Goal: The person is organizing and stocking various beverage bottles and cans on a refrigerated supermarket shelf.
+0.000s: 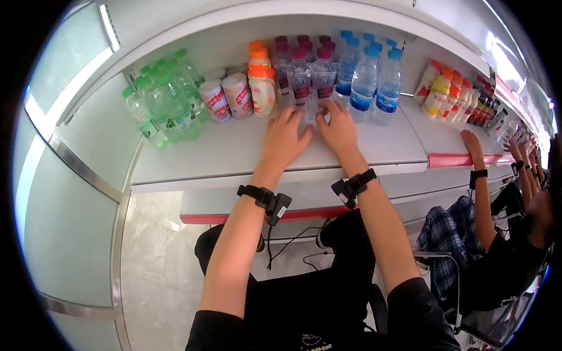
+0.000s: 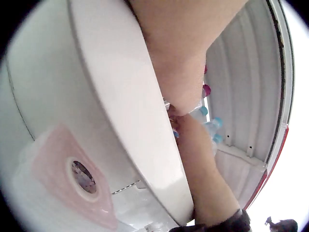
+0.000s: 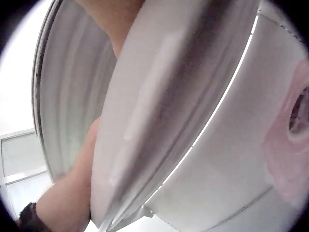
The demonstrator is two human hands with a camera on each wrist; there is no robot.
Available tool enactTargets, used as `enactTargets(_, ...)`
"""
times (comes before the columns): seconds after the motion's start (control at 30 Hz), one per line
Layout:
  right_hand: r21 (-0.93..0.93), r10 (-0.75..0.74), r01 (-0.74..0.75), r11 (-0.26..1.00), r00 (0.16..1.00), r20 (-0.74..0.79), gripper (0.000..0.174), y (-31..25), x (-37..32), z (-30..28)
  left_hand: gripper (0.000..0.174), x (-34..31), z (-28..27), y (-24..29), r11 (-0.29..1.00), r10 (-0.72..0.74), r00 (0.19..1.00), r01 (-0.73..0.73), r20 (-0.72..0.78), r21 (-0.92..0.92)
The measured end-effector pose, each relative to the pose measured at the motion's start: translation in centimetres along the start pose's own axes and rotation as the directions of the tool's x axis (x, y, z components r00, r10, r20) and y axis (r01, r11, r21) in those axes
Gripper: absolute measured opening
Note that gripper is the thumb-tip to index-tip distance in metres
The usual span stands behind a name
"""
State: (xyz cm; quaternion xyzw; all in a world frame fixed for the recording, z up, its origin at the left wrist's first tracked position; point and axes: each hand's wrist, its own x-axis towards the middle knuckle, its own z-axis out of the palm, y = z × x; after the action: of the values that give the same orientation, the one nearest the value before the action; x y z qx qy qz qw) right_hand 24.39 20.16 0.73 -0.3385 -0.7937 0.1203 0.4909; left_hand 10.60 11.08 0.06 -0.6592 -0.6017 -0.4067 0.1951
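Two rows of purple-capped clear bottles stand on the white shelf. My left hand lies low in front of them, thumb out to the side and fingertips right at the base of the front bottle. Beside it, my right hand has its fingers bent slightly toward the base of the neighbouring purple-capped bottle. Nothing shows gripped in either palm. In the left wrist view, the forearm covers most of the fingers, and the shelf edge hides the fingers in the right wrist view.
Green bottles, white-and-red cans and an orange-capped bottle stand on the left. Blue-capped water bottles are on the right. An upper shelf overhangs. Another person's hand rests farther right near juice bottles.
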Motion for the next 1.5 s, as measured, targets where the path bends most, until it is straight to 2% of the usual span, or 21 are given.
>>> enactTargets(0.03, 0.023, 0.016, -0.016, 1.0, 1.0, 0.01, 0.023, -0.2, 0.0, -0.1, 0.04, 0.1, -0.1, 0.0, 1.0, 0.002, 1.0, -0.002, -0.005, 0.005)
enactTargets(0.1, 0.053, 0.027, -0.028, 0.998, 0.999, 0.025, 0.021, -0.2, 0.0, -0.2, 0.025, 0.0, -0.2, 0.1, 0.999, -0.037, 0.999, 0.037, -0.029, -0.01)
enactTargets(0.13, 0.056, 0.023, -0.023, 0.998, 1.0, 0.002, 0.02, -0.1, 0.1, -0.1, 0.025, 0.0, -0.3, 0.2, 0.999, -0.04, 0.999, 0.04, -0.034, 0.0)
enactTargets(0.2, 0.071, 0.011, -0.01, 0.997, 1.0, -0.014, 0.023, -0.5, 0.2, -0.1, 0.016, 0.0, -0.5, 0.4, 0.997, -0.037, 0.994, 0.03, -0.103, -0.068)
enactTargets(0.27, -0.074, 0.087, -0.079, 0.994, 0.99, 0.109, 0.03, -1.1, 0.2, -0.7, 0.014, 0.0, -0.8, 0.4, 0.998, -0.031, 0.988, 0.022, -0.149, -0.061)
enactTargets(0.4, -0.067, 0.07, -0.064, 0.996, 0.992, 0.104, 0.035, -1.0, 0.0, -0.5, 0.014, -0.3, -1.8, 0.0, 0.995, -0.078, 0.963, 0.057, -0.259, -0.086)
enactTargets(0.53, -0.054, 0.065, -0.058, 0.997, 0.991, 0.119, 0.036, -0.4, 0.1, -0.1, 0.018, -0.2, -3.7, -3.3, 0.989, -0.148, 0.958, 0.139, -0.246, -0.053)
enactTargets(0.6, -0.055, 0.08, -0.073, 0.996, 0.988, 0.134, 0.036, -0.3, 0.1, -0.1, 0.033, 0.5, -4.5, -5.4, 0.977, -0.065, 0.935, 0.131, -0.35, 0.169)
enactTargets(0.63, -0.041, 0.077, -0.073, 0.996, 0.989, 0.123, 0.036, -0.1, 0.1, 0.0, 0.033, 0.8, -5.0, -6.2, 0.976, -0.066, 0.936, 0.133, -0.346, 0.174)
enactTargets(0.7, -0.023, 0.075, -0.073, 0.997, 0.991, 0.11, 0.036, 0.0, 0.2, 0.2, 0.043, 1.6, -6.0, -7.4, 0.869, -0.006, 0.956, 0.15, -0.294, 0.471)
enactTargets(0.73, -0.03, 0.072, -0.069, 0.997, 0.991, 0.11, 0.036, 0.0, 0.3, 0.1, 0.043, 2.0, -6.4, -7.8, 0.868, -0.006, 0.957, 0.15, -0.291, 0.474)
enactTargets(0.8, -0.039, 0.07, -0.066, 0.997, 0.991, 0.114, 0.036, 0.2, 0.3, 0.3, 0.052, 2.5, -6.9, -8.3, 0.832, -0.087, 0.983, 0.162, -0.164, 0.531)
enactTargets(0.9, -0.077, 0.071, -0.062, 0.995, 0.991, 0.118, 0.037, 0.5, 0.4, 0.3, 0.05, 2.8, -7.1, -8.5, 0.813, -0.03, 0.987, 0.116, -0.159, 0.57)
enactTargets(1.03, -0.078, 0.093, -0.083, 0.993, 0.986, 0.137, 0.038, 0.3, 0.4, 0.2, 0.045, 3.1, -7.9, -7.8, 0.811, -0.059, 0.988, 0.13, -0.142, 0.57)
enactTargets(1.1, -0.09, 0.105, -0.092, 0.992, 0.984, 0.146, 0.037, 0.4, 0.5, 0.2, 0.044, 3.3, -8.1, -7.2, 0.805, -0.194, 0.976, 0.218, -0.102, 0.551)
enactTargets(1.33, -0.107, 0.102, -0.085, 0.991, 0.98, 0.169, 0.035, 0.7, 0.6, 0.2, 0.046, 3.5, -7.3, -8.0, 0.859, -0.041, 0.959, 0.178, -0.282, 0.481)
enactTargets(1.4, -0.113, 0.128, -0.108, 0.988, 0.974, 0.186, 0.035, 0.5, 0.7, 0.2, 0.046, 3.4, -7.5, -7.9, 0.899, -0.219, 0.951, 0.283, -0.217, 0.335)
enactTargets(1.5, -0.09, 0.116, -0.103, 0.991, 0.981, 0.157, 0.035, 0.6, 0.6, 0.4, 0.046, 3.2, -7.5, -8.1, 0.898, -0.295, 0.926, 0.353, -0.238, 0.263)
